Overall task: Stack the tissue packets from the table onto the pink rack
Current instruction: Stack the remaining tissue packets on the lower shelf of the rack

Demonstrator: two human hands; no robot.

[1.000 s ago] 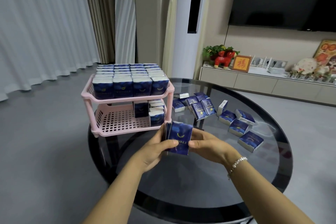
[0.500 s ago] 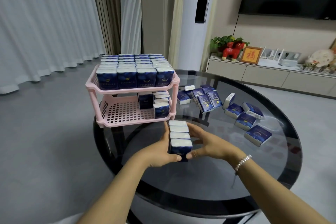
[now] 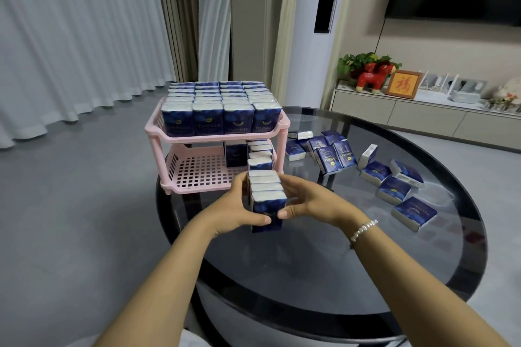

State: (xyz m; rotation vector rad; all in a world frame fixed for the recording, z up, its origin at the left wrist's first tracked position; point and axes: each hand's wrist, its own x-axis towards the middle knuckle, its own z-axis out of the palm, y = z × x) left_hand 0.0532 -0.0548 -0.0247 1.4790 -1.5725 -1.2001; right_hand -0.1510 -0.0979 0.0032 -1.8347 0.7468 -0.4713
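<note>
The round glass surface carries everything, and the pink rack stands at its far left edge. The rack's top shelf is packed full with upright packets; the lower shelf holds only a short row along its right side, so that is where my bundle belongs. I hold a row of tissue packets upright just in front of the rack, my left hand and right hand clamping it from either side, fingers pressed flat against the wrappers. To do this well, I should keep even squeeze on both ends so the middle packets don't slip out, slide the row in low under the top shelf, and butt it against the row already there. More loose packets lie scattered on the right, well apart from the rack. The wrappers are dark blue; those on the top shelf read "TWINKLE". A framed picture on the cabinet shows a red character.
</note>
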